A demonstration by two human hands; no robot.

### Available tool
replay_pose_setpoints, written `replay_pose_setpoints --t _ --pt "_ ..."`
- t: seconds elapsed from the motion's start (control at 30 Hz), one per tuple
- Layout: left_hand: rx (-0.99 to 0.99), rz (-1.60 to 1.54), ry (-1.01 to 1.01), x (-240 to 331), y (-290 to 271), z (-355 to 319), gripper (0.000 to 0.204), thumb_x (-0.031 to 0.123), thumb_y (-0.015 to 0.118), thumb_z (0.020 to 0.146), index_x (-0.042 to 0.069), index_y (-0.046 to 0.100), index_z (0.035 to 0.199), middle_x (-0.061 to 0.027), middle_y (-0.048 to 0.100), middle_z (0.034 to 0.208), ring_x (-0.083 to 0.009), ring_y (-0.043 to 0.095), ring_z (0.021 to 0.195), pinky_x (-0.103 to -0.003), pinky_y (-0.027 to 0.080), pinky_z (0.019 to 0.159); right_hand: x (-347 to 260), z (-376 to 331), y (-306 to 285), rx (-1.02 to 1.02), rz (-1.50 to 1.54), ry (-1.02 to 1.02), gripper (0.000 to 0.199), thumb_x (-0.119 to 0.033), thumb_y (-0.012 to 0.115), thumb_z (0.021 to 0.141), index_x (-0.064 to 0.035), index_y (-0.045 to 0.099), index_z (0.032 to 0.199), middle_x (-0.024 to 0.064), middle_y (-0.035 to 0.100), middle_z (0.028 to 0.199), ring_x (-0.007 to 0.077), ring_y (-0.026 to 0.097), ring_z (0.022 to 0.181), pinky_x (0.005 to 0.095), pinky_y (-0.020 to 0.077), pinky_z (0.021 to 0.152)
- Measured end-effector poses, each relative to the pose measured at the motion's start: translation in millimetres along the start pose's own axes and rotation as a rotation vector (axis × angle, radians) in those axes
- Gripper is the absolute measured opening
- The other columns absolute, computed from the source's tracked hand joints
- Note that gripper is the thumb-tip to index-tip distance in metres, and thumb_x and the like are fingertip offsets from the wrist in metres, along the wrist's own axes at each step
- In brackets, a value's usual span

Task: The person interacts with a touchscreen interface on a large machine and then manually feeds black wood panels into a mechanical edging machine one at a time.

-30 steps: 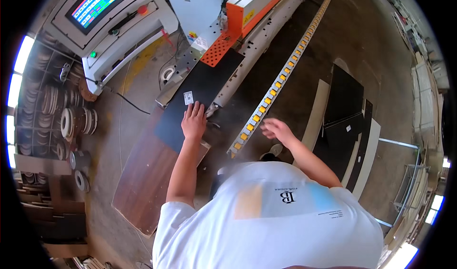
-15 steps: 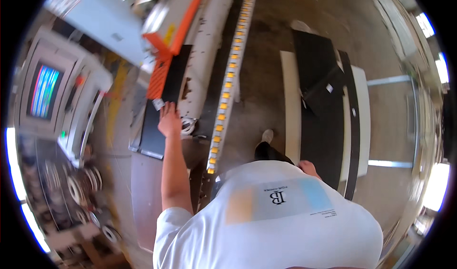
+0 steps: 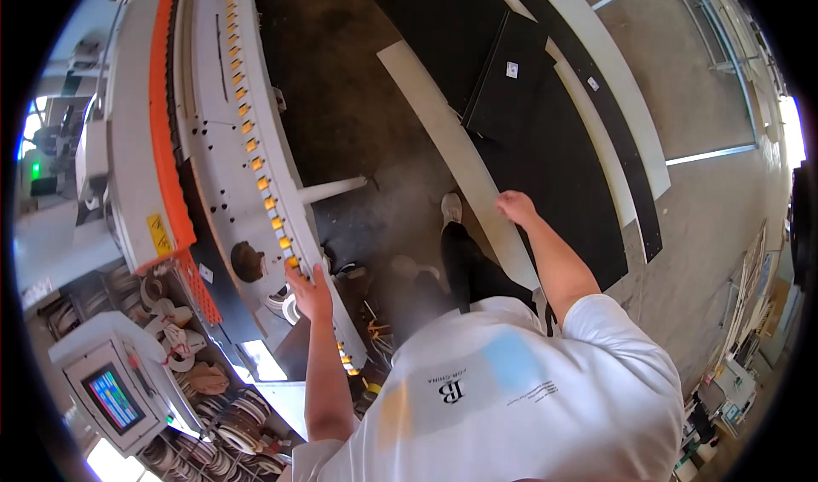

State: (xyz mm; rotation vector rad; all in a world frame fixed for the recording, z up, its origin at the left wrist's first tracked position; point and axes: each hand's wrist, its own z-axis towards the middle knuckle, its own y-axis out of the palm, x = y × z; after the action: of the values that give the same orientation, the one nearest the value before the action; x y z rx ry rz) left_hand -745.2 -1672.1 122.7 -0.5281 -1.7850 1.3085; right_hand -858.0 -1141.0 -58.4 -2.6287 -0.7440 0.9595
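My left hand (image 3: 309,293) has its fingers apart at the near end of a rail of yellow rollers (image 3: 262,184) along the machine's side. Nothing shows in its grasp. Left of it a dark panel (image 3: 223,282) with a small white label lies in the machine, partly under an orange guard (image 3: 166,167). My right hand (image 3: 516,207) is loosely closed in front of a stack of black panels (image 3: 554,175) on my right, with nothing visible in it. A smaller labelled black panel (image 3: 503,81) lies askew on top of the stack.
A control screen (image 3: 115,397) stands at the lower left, near shelves of edging rolls (image 3: 243,422). A pale board (image 3: 452,132) and a narrow black strip (image 3: 605,111) flank the stack. A metal frame (image 3: 711,154) stands beyond it. A support bar (image 3: 334,189) juts from the roller rail.
My left hand has left the dark panel and moved to the roller rail. My right hand has come forward over the stack edge. The view has turned to the right.
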Motion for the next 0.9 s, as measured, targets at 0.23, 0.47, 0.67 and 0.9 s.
replay_pose_setpoints --t 0.23,0.47,0.67,0.9 --pt "0.063 0.144 -0.202 24.1 4.5 2.8 0.067 0.033 0.064 0.098 0.017 0.031 0.154 -0.0213 0.059 0.138 -0.0458 0.062 0.115 -0.053 0.05 0.092 13.1 155.9 -57.3 0.403 -0.175 -0.106 0.042 -0.045 0.067 0.092 -0.0046 0.073 0.099 0.0112 0.074 0.091 0.026 0.072 0.078 0.0406 0.0548 0.07" --pt "0.088 0.231 -0.249 32.0 12.5 8.2 0.068 0.031 0.064 0.098 0.013 0.031 0.155 -0.0236 0.058 0.139 -0.0461 0.062 0.115 -0.052 0.049 0.095 7.1 272.0 -89.8 0.601 -0.108 0.194 0.092 -0.058 0.075 0.084 0.005 0.047 0.145 0.022 0.067 0.125 0.0329 0.068 0.112 0.0409 0.0577 0.086" --pt "0.146 0.258 -0.156 26.4 16.0 3.4 0.068 0.03 0.064 0.098 0.01 0.033 0.154 -0.0235 0.058 0.14 -0.0455 0.062 0.116 -0.051 0.049 0.096 3.1 244.8 -86.7 0.397 0.142 0.321 0.104 -0.057 0.081 0.08 0.0045 0.037 0.152 0.0222 0.057 0.138 0.0334 0.063 0.118 0.0438 0.0595 0.084" --pt "0.091 0.239 -0.249 41.0 7.1 4.4 0.066 0.033 0.064 0.097 0.013 0.035 0.152 -0.0225 0.059 0.137 -0.0443 0.063 0.114 -0.05 0.051 0.092 -5.3 124.2 -46.3 -0.138 0.642 0.226 0.056 -0.036 0.083 0.086 -0.0075 0.061 0.128 0.006 0.071 0.111 0.0198 0.067 0.091 0.0427 0.0551 0.086"
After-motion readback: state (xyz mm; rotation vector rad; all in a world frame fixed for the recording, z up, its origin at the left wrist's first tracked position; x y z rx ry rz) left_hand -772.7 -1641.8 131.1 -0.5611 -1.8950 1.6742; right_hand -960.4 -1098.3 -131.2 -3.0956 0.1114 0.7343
